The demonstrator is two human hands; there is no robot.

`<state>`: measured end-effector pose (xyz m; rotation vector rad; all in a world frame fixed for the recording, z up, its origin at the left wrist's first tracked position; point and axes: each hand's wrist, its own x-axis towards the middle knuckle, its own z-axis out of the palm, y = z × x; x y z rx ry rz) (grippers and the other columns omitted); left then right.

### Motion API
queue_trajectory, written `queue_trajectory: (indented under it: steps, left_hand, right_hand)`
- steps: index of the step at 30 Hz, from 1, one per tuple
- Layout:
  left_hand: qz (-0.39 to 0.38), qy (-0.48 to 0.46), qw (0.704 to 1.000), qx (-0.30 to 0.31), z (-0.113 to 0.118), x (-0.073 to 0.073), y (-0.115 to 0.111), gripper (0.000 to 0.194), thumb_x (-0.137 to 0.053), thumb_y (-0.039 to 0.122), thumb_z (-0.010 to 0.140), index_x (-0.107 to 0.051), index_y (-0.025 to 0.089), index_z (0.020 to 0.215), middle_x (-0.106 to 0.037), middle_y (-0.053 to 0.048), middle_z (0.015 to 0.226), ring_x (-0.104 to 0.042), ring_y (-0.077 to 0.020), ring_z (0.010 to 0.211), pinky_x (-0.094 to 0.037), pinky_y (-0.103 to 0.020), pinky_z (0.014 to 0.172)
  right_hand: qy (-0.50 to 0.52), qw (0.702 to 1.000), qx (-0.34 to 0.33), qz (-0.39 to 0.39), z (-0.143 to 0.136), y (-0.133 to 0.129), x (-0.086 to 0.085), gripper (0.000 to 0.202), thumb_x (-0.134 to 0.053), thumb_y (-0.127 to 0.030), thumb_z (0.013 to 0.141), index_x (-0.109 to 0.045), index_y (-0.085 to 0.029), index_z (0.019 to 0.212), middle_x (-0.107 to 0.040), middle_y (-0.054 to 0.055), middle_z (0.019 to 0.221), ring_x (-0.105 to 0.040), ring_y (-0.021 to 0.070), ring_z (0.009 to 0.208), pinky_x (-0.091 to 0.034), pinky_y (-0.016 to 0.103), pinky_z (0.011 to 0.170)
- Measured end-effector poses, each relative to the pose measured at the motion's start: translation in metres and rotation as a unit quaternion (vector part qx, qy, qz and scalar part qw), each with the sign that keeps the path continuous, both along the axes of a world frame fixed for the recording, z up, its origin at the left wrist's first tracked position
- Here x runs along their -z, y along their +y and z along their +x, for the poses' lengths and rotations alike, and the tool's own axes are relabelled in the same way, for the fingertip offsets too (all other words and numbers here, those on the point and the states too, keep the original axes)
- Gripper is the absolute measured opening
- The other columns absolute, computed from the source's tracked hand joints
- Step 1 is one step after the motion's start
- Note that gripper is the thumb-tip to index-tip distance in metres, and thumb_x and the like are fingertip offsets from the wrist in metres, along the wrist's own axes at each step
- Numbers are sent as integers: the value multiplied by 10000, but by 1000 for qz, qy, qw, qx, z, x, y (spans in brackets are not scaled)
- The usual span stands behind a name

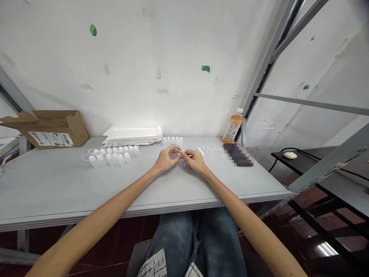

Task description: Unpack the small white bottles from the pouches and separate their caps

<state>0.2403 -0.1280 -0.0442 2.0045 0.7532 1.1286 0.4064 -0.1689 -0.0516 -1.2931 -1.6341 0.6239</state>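
Note:
Above the middle of the table, my left hand (168, 158) and my right hand (195, 159) meet at the fingertips. Both are closed in a pinch around a small white piece, mostly hidden by the fingers; a thin white strap (181, 164) hangs down from it. Just right of my right hand lie several loose white caps with looped straps (208, 151). Behind my hands stands a row of small white bottles (172, 141) that show no straps. To the left, several small white bottles with caps and strap loops (111, 158) stand upright in rows.
White flat foam sheets (132, 134) are stacked against the wall. An opened cardboard box (59, 129) sits at the back left. At the back right are an orange drink bottle (233, 127) and a dark pixelated item (239, 155). A metal frame (266, 69) rises on the right.

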Motion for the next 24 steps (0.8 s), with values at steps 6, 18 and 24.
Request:
queue_trajectory:
  steps: [6, 18, 24]
  left_hand:
    - [36, 13, 999, 4, 0, 1, -1, 186, -645, 280, 744, -546, 196, 878, -690, -37, 873, -673, -195, 882, -513, -327, 829]
    - [-20, 40, 999, 19, 1, 2, 3, 328, -573, 434, 845, -664, 178, 1030, -717, -64, 928, -639, -161, 695, -514, -301, 685]
    - [-63, 27, 997, 31, 2, 5, 2, 371, -515, 485, 867, -677, 154, 908, -617, -22, 697, -540, -119, 551, -460, -247, 539]
  right_hand:
    - [107, 989, -39, -90, -2, -3, -8, 428, -657, -582, 747, -579, -170, 657, -530, -22, 566, -481, 99, 393, -327, 235, 393]
    - [177, 982, 8, -70, 6, 3, -6, 380, -616, -495, 785, -493, -195, 586, -427, -57, 431, -424, 90, 351, -279, 224, 364]
    - [181, 973, -52, -130, 8, 3, -7, 501, -685, -643, 718, -490, -188, 637, -454, -51, 500, -471, 86, 363, -264, 204, 330]
